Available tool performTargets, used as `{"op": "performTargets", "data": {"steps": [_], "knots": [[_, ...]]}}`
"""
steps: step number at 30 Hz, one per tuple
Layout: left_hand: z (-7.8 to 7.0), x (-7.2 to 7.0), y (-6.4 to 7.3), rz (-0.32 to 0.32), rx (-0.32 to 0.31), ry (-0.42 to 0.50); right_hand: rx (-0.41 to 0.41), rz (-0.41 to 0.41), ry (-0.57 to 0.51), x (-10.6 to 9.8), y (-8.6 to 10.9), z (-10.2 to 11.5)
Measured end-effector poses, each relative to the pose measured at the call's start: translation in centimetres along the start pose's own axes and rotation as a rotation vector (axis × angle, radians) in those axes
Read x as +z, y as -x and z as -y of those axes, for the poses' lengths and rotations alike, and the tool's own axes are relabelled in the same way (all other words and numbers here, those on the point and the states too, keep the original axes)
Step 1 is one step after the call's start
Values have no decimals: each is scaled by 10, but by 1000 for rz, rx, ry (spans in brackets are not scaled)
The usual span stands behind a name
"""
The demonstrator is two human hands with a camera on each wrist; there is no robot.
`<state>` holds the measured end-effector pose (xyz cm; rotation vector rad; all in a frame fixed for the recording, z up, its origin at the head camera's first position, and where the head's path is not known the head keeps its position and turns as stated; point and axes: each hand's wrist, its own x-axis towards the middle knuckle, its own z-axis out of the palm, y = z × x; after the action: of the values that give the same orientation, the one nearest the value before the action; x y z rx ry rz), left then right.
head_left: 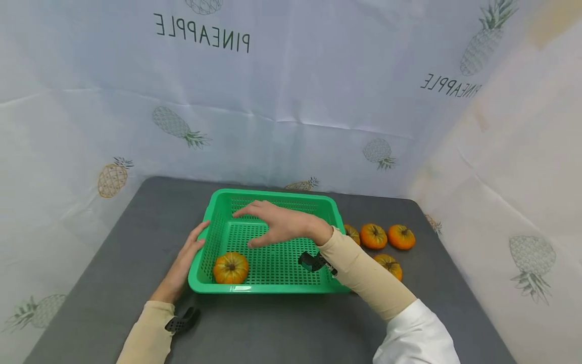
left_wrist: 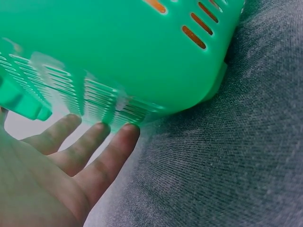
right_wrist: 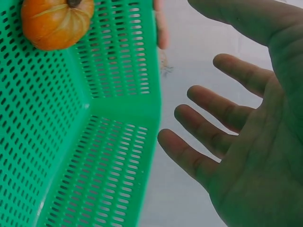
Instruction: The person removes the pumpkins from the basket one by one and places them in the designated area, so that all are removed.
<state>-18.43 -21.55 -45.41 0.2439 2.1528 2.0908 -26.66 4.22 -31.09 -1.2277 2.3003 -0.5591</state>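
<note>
A green plastic basket (head_left: 273, 289) with slotted walls stands on the dark table. One small orange pumpkin (head_left: 231, 268) sits inside, at its near left corner. My left hand (head_left: 182, 265) is at the basket's left side; in the left wrist view its extended fingertips (left_wrist: 128, 132) meet the outer wall. Over the basket's middle hovers my right hand (head_left: 284, 222), fingers spread and thumb apart, holding nothing. The right wrist view shows that palm (right_wrist: 255, 161) bare, with the pumpkin (right_wrist: 57, 23) away from it in the basket.
Right of the basket lie several more small pumpkins, among them one at the back (head_left: 373, 236), one at the far right (head_left: 401, 237) and one nearer (head_left: 388, 266). My right forearm (head_left: 364, 273) crosses the basket's right rim. A pineapple-print cloth (head_left: 273, 101) hangs behind the table.
</note>
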Motion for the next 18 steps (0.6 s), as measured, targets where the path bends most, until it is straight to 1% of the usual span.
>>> {"op": "performTargets", "data": {"steps": [3, 6, 9, 11, 15, 18], "knots": [[0, -1, -1, -1, -11, -12, -4, 29, -7, 3, -3, -4], [3, -1, -2, 6, -29, -32, -7, 49, -9, 6, -1, -12], [7, -1, 0, 2, -43, -35, -20, 77, -9, 9, -5, -17], [7, -2, 1, -5, -35, -23, -27, 96, 7, 9, -8, -18], [6, 0, 2, -10, -45, -6, -45, 134, 52, 10, -11, -18], [2, 1, -5, -7, -54, -15, -67, 145, 92, 6, -13, -18]]}}
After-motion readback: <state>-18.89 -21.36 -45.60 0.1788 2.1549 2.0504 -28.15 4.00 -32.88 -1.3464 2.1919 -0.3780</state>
